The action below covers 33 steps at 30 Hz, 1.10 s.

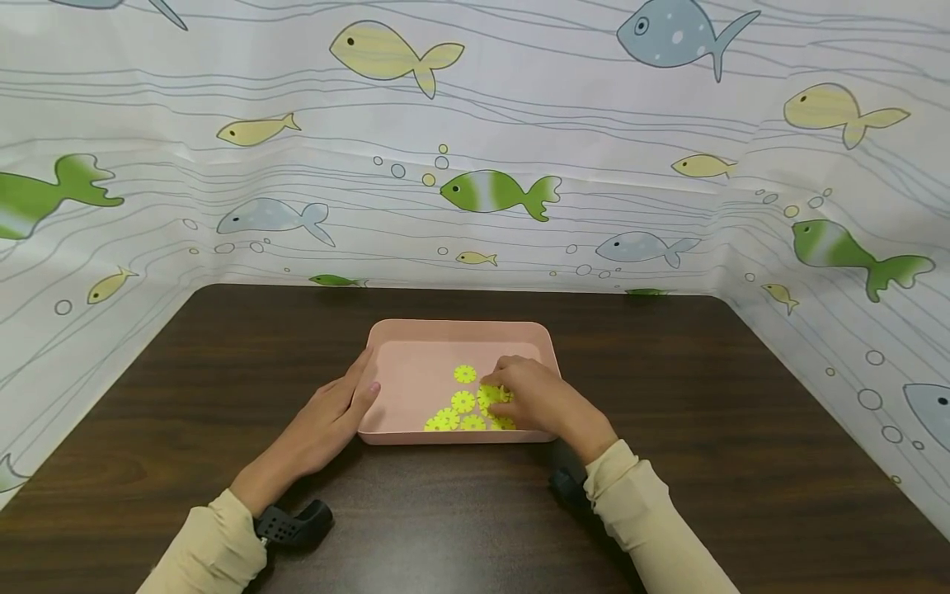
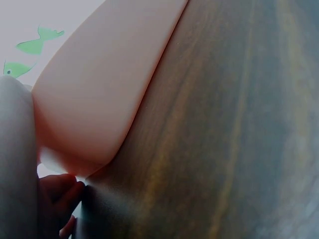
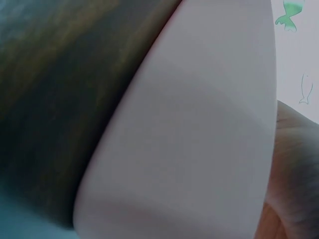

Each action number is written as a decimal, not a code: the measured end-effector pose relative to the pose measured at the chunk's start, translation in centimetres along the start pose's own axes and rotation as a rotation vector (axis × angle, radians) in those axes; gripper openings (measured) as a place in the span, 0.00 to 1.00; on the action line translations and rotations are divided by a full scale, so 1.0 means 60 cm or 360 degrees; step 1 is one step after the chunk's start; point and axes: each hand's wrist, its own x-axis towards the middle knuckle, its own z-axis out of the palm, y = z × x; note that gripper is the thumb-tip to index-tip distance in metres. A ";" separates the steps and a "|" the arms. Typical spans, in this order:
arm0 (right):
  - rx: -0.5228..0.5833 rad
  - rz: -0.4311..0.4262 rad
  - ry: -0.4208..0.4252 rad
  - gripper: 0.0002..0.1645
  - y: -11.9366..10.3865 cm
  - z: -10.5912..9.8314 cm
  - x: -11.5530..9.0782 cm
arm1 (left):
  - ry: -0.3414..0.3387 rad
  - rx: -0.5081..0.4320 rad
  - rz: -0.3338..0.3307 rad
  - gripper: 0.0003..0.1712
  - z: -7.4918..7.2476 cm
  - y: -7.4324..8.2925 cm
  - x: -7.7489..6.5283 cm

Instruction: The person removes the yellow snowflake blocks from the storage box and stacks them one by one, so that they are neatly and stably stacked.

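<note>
My left hand (image 1: pixel 326 425) holds the left side of the pink tray (image 1: pixel 408 363), its thumb over the rim and its other fingers along the outer wall. In the left wrist view, fingers (image 2: pixel 60 199) sit beside the tray's corner. Several yellow notched discs (image 1: pixel 463 402) lie in the tray's near right part, some overlapping. Above them my right hand (image 1: pixel 545 396) reaches in over the right front corner. Its thumb and fingers are apart, with yellow discs showing between them. The right wrist view has mainly the tray's outer wall (image 3: pixel 184 119), which hides the fingertips and the discs.
The tray stands on a dark wooden table (image 1: pixel 460 520). A white covering printed with fish (image 1: pixel 490 191) rises behind the table and along both sides. Each wrist carries a black device; the left one (image 1: pixel 297 524) shows below the cuff.
</note>
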 end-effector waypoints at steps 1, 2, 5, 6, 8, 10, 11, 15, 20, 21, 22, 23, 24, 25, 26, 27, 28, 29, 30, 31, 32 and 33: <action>0.0001 0.0007 -0.0007 0.23 0.000 -0.001 0.000 | -0.0001 0.0000 -0.0002 0.38 0.000 0.000 0.000; 0.0006 0.0010 -0.0012 0.23 0.000 -0.001 -0.001 | -0.0001 0.0001 -0.0002 0.38 0.000 0.000 0.000; 0.0016 0.0000 -0.0032 0.20 0.002 -0.002 -0.003 | -0.0002 0.0001 0.0001 0.38 0.000 0.001 -0.001; 0.0023 -0.0007 -0.0037 0.18 0.003 -0.003 -0.004 | -0.0002 0.0002 0.0003 0.38 0.001 0.001 -0.001; 0.0041 -0.0010 -0.0030 0.17 0.006 -0.006 -0.007 | 0.0005 0.0004 0.0008 0.38 0.001 0.000 -0.001; 0.0048 -0.0013 -0.0019 0.16 0.009 -0.010 -0.010 | 0.0012 0.0006 0.0014 0.38 0.000 0.001 -0.002; 0.0056 -0.0008 -0.0010 0.16 0.011 -0.013 -0.012 | 0.0015 0.0006 0.0015 0.38 0.000 0.001 -0.002; 0.0081 -0.0032 0.0042 0.14 0.022 -0.030 -0.021 | 0.0018 0.0006 0.0008 0.38 -0.003 0.003 -0.003; 0.0130 -0.0007 0.0165 0.13 0.042 -0.056 -0.037 | 0.0013 -0.0001 0.0010 0.38 -0.004 0.003 -0.002; 0.0147 0.0017 0.0188 0.14 0.046 -0.062 -0.041 | 0.0011 -0.0002 0.0012 0.38 -0.004 0.003 -0.002; 0.0158 0.0040 0.0208 0.14 0.051 -0.068 -0.045 | 0.0010 -0.0004 0.0015 0.38 -0.004 0.002 -0.002; 0.0161 0.0066 0.0224 0.14 0.057 -0.074 -0.050 | 0.0010 -0.0005 0.0018 0.38 -0.004 0.002 -0.002; 0.0170 0.0094 0.0239 0.14 0.063 -0.079 -0.054 | 0.0010 -0.0006 0.0021 0.38 -0.004 0.001 -0.001; 0.0177 0.0128 0.0246 0.13 0.069 -0.084 -0.059 | 0.0010 -0.0004 0.0023 0.38 -0.004 0.001 -0.001; 0.0181 0.0166 0.0248 0.14 0.075 -0.088 -0.063 | 0.0010 0.0000 0.0024 0.38 -0.004 0.000 -0.001; 0.0186 0.0202 0.0244 0.14 0.082 -0.092 -0.067 | 0.0012 0.0000 0.0025 0.38 -0.004 0.000 -0.001; 0.0186 0.0226 0.0241 0.14 0.088 -0.095 -0.071 | 0.0014 0.0001 0.0026 0.38 -0.004 0.000 -0.001; 0.0193 0.0255 0.0237 0.14 0.093 -0.098 -0.074 | 0.0014 0.0001 0.0025 0.38 -0.005 0.000 -0.002; 0.0200 0.0275 0.0226 0.14 0.099 -0.100 -0.077 | 0.0013 0.0000 0.0023 0.38 -0.005 0.001 -0.002; 0.0207 0.0290 0.0213 0.14 0.103 -0.102 -0.079 | 0.0012 -0.0002 0.0024 0.38 -0.005 0.001 -0.002; 0.0211 0.0301 0.0193 0.14 0.108 -0.103 -0.081 | 0.0011 -0.0003 0.0025 0.38 -0.004 0.001 -0.002; 0.0209 0.0311 0.0164 0.14 0.113 -0.103 -0.082 | 0.0010 -0.0006 0.0026 0.38 -0.004 0.002 -0.002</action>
